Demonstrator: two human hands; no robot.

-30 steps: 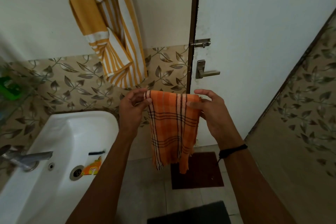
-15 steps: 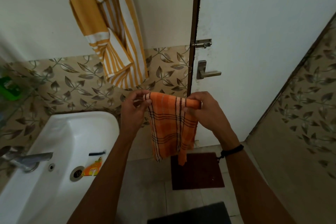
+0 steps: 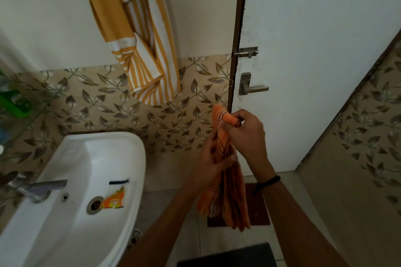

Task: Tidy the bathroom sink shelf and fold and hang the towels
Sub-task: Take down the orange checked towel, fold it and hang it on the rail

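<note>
An orange checked towel (image 3: 230, 197) hangs folded into a narrow strip in front of the door. My right hand (image 3: 249, 136) pinches its top end, near the door frame. My left hand (image 3: 213, 162) is closed around the strip a little lower, pressing the layers together. A yellow and white striped towel (image 3: 138, 34) hangs loosely on the wall above the sink, bunched and uneven. The glass shelf (image 3: 28, 115) at the far left carries a green item (image 3: 15, 102) and other blurred things.
The white sink (image 3: 71, 154) at lower left has a tap (image 3: 41, 187) and an orange sachet (image 3: 115, 200) by the drain. The white door (image 3: 314, 50) with handle (image 3: 252, 88) and bolt (image 3: 246, 52) stands behind my hands. Dark mats (image 3: 258, 208) lie on the floor.
The orange towel was spread wide between both hands. My hands have come together, folding it into a narrow strip, and my left hand has slid down onto its side.
</note>
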